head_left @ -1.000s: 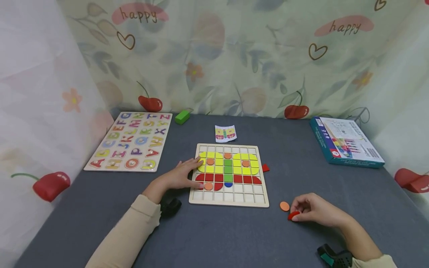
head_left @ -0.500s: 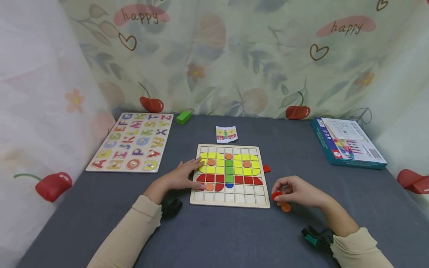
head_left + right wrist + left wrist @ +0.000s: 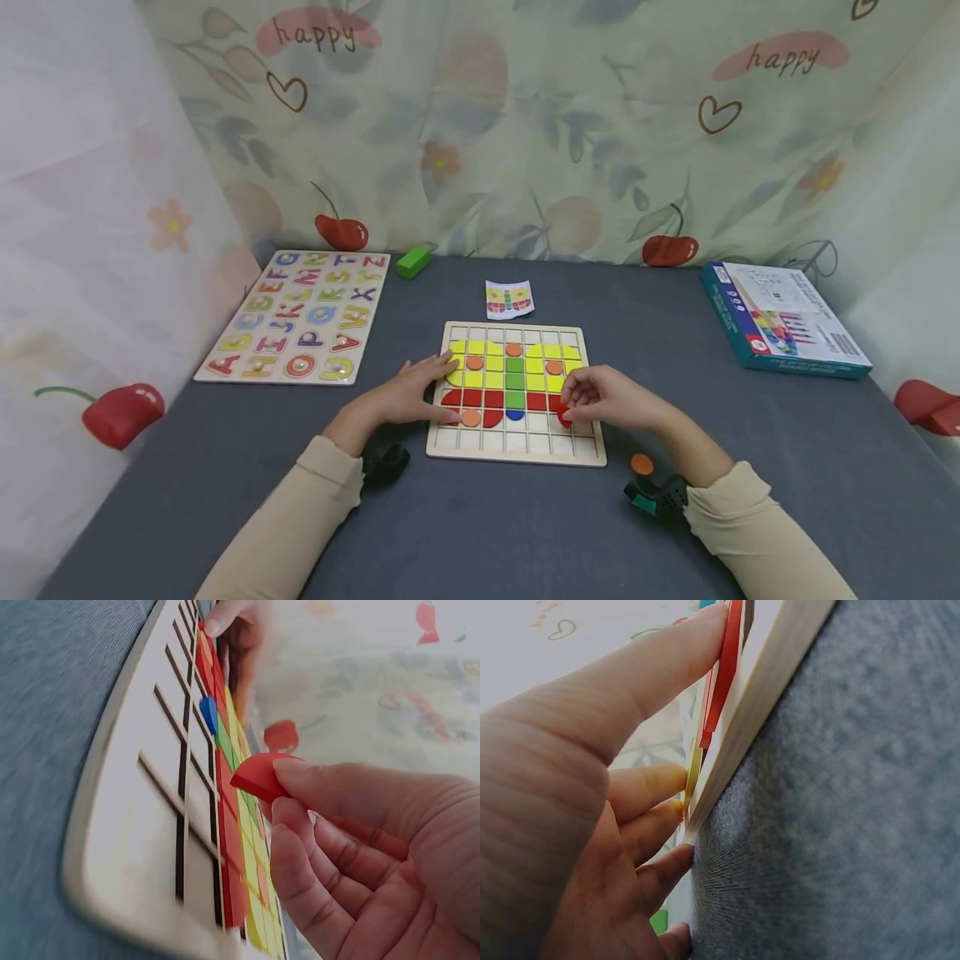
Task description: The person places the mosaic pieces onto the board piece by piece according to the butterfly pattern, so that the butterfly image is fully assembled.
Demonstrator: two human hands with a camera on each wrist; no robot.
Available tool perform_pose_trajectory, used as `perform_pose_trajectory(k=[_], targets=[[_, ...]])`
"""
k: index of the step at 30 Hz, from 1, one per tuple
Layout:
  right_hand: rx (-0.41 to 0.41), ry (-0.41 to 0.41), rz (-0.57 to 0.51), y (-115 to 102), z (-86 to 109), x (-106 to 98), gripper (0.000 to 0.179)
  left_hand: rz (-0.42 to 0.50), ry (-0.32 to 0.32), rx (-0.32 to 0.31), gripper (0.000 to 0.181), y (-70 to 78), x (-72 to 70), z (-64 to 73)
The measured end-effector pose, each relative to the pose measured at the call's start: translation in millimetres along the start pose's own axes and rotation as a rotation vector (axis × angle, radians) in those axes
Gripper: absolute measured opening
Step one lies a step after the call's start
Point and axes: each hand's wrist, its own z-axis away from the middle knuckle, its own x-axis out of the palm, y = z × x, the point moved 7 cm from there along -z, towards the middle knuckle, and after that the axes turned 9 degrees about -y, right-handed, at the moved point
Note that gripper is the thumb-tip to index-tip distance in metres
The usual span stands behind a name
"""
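A wooden grid board [image 3: 517, 456] carries flat tiles: yellow ones at the upper left and right, a green strip [image 3: 515, 383] down the middle, red rows below, a blue half-round [image 3: 515, 415] and several orange discs. My left hand [image 3: 401, 396] rests on its left edge, fingers spread; the thumb presses a red tile [image 3: 724, 682] in the left wrist view. My right hand [image 3: 615, 402] is over the board's right side. Its thumb and fingertips pinch a red tile with a rounded edge [image 3: 257, 777], held above the lower grid squares and tilted.
An orange disc [image 3: 641, 464] lies on the table by the right wrist camera [image 3: 658, 496]. Behind the board is a small picture card [image 3: 509, 300]. An alphabet board [image 3: 273, 382] lies at left, a green block [image 3: 413, 262] beside it, and a boxed set [image 3: 795, 321] at right.
My right hand has lifted the red tile from beside the orange disc and carried it left over the board. The small red piece at the board's right edge is now hidden. My left hand stays put.
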Motion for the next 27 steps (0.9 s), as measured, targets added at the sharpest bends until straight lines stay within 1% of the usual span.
perform_pose_trajectory(k=[6, 10, 12, 15, 19, 27], targets=[[-0.011, -0.004, 0.002, -8.0, -19.5, 6.8, 0.014, -0.005, 0.002, -0.006, 0.090, -0.7, -0.3, -0.9], [0.008, -0.003, -0.012, -8.3, -27.9, 12.4, 0.013, -0.004, 0.004, -0.005, 0.090, -1.0, -0.3, -1.4], [0.023, 0.004, 0.000, -7.9, -30.7, 14.6, 0.011, -0.007, 0.005, -0.005, 0.090, -1.6, -0.3, -1.7], [0.050, 0.027, 0.036, -7.1, -31.6, 16.6, 0.009, -0.011, 0.005, -0.004, 0.090, -1.4, 0.2, -2.6], [0.063, 0.049, 0.080, -8.0, -31.0, 17.5, 0.008, -0.010, 0.005, -0.003, 0.089, -1.0, 0.4, -2.8], [0.094, 0.036, 0.099, -7.1, -29.3, 18.4, 0.007, -0.009, 0.002, -0.012, 0.089, -0.8, 0.5, -1.6]])
